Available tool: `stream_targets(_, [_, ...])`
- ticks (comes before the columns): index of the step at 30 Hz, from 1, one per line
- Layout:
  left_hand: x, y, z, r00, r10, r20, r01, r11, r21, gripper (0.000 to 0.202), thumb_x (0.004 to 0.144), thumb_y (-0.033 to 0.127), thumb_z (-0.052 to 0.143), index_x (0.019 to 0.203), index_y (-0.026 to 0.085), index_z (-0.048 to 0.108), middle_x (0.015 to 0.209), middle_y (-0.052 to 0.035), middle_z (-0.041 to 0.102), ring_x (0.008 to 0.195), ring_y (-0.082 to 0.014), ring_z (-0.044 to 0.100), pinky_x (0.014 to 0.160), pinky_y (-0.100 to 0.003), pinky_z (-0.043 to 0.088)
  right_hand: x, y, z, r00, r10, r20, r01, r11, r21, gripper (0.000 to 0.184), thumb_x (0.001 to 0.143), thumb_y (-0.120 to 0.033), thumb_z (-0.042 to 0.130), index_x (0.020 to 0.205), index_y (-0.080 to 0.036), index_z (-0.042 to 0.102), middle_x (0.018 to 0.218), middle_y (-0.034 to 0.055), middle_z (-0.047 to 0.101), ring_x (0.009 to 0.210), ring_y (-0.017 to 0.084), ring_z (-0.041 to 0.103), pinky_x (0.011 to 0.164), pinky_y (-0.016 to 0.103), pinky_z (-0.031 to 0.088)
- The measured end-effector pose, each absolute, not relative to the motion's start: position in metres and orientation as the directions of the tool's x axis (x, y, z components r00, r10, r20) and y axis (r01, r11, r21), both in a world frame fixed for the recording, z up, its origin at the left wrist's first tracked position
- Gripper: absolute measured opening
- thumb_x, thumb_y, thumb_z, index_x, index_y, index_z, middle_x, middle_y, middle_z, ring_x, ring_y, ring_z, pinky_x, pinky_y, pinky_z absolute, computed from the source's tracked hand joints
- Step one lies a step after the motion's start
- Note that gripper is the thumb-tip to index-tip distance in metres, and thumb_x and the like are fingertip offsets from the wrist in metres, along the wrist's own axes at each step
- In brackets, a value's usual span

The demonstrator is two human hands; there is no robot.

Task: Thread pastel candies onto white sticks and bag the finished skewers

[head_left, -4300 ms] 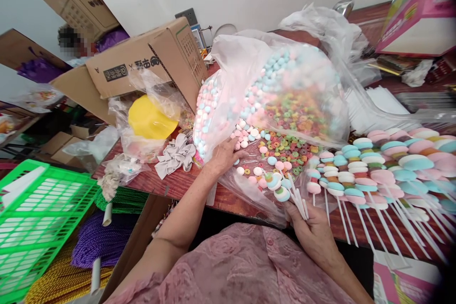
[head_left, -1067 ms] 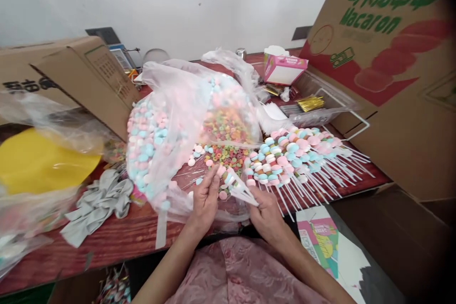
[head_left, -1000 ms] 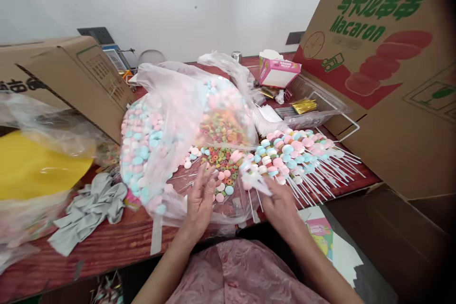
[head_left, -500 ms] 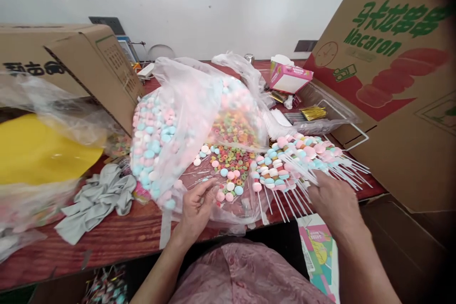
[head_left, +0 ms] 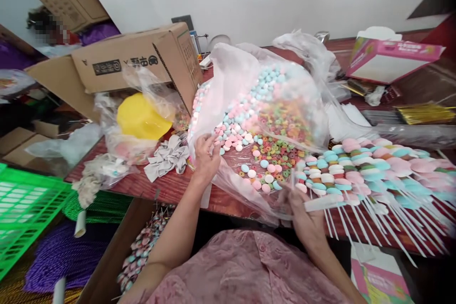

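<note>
My left hand [head_left: 207, 157] is at the mouth of a large clear plastic bag [head_left: 228, 66], its fingers bent but apart. Its fingertips are beside pink, white and blue round candies [head_left: 233, 135]. My right hand [head_left: 304, 216] is closed around white sticks [head_left: 322, 203] at the table's front edge. Between the hands lie loose candies [head_left: 270, 178] and small coloured ring candies [head_left: 285, 152] on the plastic. Right of my right hand, finished candy skewers [head_left: 377, 166] with white sticks lie in a pile.
At left stand an open cardboard box [head_left: 131, 52], a yellow bagged item [head_left: 142, 116] and a grey cloth [head_left: 167, 156]. A green basket [head_left: 28, 213] is lower left. Behind the skewers are a pink carton [head_left: 392, 59] and gold ties [head_left: 425, 114]. Another person is partly visible far left.
The view has turned left. My right hand has moved from the skewer pile toward the loose candies, with white sticks in it. My left hand has moved forward to the bag's candies.
</note>
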State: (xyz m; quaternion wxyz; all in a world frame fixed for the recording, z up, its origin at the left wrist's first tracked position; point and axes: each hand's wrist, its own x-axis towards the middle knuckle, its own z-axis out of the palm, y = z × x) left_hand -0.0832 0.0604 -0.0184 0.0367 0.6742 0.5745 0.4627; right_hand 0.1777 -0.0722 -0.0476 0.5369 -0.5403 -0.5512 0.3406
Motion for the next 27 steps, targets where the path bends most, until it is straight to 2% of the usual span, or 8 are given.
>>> stream_targets(4, [-0.076, 0.072, -0.012, 0.142, 0.899, 0.414, 0.868, -0.314, 0.384, 0.021, 0.092, 0.015, 0.050, 0.094, 0.016, 0.071, 0.092, -0.0080, 0.070, 0.091, -0.0190, 0.064, 0.086, -0.034, 0.052, 0.160, -0.062, -0.072, 0.121, 0.971, 0.209, 0.180, 0.185, -0.966, 0.031, 0.095, -0.039, 0.055, 0.106, -0.018, 0.075, 0.064, -0.0005, 0.059, 0.059, 0.015, 0.056, 0.058, 0.027, 0.048])
stream_targets(6, [-0.070, 0.081, -0.011, 0.203, 0.925, 0.321, 0.922, -0.291, 0.255, 0.020, 0.090, 0.015, 0.051, 0.088, 0.016, 0.071, 0.090, -0.0096, 0.069, 0.089, -0.0214, 0.063, 0.085, -0.036, 0.052, 0.162, -0.064, -0.073, 0.123, 0.961, 0.247, 0.196, 0.221, -0.956, 0.028, 0.094, -0.036, 0.057, 0.104, -0.018, 0.076, 0.061, -0.0017, 0.058, 0.057, 0.014, 0.055, 0.057, 0.027, 0.048])
stream_targets(8, [-0.066, 0.089, -0.011, 0.228, 0.929, 0.291, 0.937, -0.290, 0.192, 0.019, 0.089, 0.015, 0.052, 0.087, 0.016, 0.071, 0.092, -0.0117, 0.068, 0.092, -0.0242, 0.062, 0.086, -0.038, 0.051, 0.164, -0.066, -0.070, 0.107, 0.950, 0.294, 0.228, 0.264, -0.937, 0.025, 0.093, -0.033, 0.058, 0.103, -0.018, 0.077, 0.060, -0.0020, 0.058, 0.056, 0.014, 0.055, 0.056, 0.026, 0.049])
stream_targets(13, [-0.065, 0.096, -0.015, 0.297, 0.916, 0.270, 0.930, -0.341, 0.134, 0.026, 0.089, 0.013, 0.050, 0.108, 0.017, 0.068, 0.104, -0.0118, 0.068, 0.103, -0.0259, 0.058, 0.092, -0.040, 0.048, 0.164, -0.064, -0.067, 0.050, 0.931, 0.361, 0.315, 0.328, -0.891, 0.025, 0.092, -0.028, 0.057, 0.103, -0.019, 0.078, 0.057, -0.0024, 0.058, 0.051, 0.014, 0.056, 0.049, 0.024, 0.049])
stream_targets(16, [-0.069, 0.099, -0.016, 0.352, 0.903, 0.246, 0.917, -0.386, 0.102, 0.021, 0.088, 0.011, 0.050, 0.097, 0.016, 0.069, 0.097, -0.0117, 0.068, 0.102, -0.0266, 0.058, 0.092, -0.041, 0.049, 0.165, -0.063, -0.074, 0.008, 0.924, 0.382, 0.338, 0.357, -0.871, 0.026, 0.092, -0.024, 0.056, 0.108, -0.019, 0.076, 0.067, 0.0002, 0.069, 0.057, 0.016, 0.064, 0.055, 0.026, 0.054])
stream_targets(20, [-0.077, 0.103, -0.015, 0.452, 0.863, 0.225, 0.873, -0.480, 0.087, 0.023, 0.084, 0.005, 0.049, 0.088, 0.016, 0.068, 0.095, -0.0108, 0.067, 0.100, -0.0245, 0.058, 0.088, -0.038, 0.050, 0.168, -0.063, -0.082, -0.037, 0.902, 0.431, 0.360, 0.415, -0.836, 0.030, 0.090, -0.017, 0.055, 0.114, -0.019, 0.073, 0.101, 0.0056, 0.078, 0.079, 0.020, 0.073, 0.075, 0.033, 0.060])
stream_targets(24, [-0.086, 0.098, -0.019, 0.569, 0.793, 0.220, 0.793, -0.599, 0.109, 0.022, 0.083, 0.007, 0.050, 0.086, 0.017, 0.069, 0.092, -0.0099, 0.068, 0.096, -0.0225, 0.060, 0.088, -0.038, 0.051, 0.167, -0.065, -0.082, -0.008, 0.901, 0.434, 0.353, 0.409, -0.842, 0.030, 0.089, -0.017, 0.055, 0.113, -0.020, 0.073, 0.102, 0.0059, 0.078, 0.083, 0.021, 0.074, 0.077, 0.034, 0.062])
stream_targets(27, [-0.090, 0.089, -0.026, 0.588, 0.748, 0.309, 0.741, -0.651, 0.166, 0.019, 0.084, 0.012, 0.052, 0.090, 0.017, 0.069, 0.094, -0.0106, 0.069, 0.098, -0.0236, 0.062, 0.092, -0.042, 0.051, 0.167, -0.066, -0.081, -0.017, 0.907, 0.421, 0.364, 0.397, -0.842, 0.031, 0.089, -0.017, 0.055, 0.114, -0.020, 0.073, 0.104, 0.0062, 0.078, 0.082, 0.022, 0.075, 0.079, 0.036, 0.062])
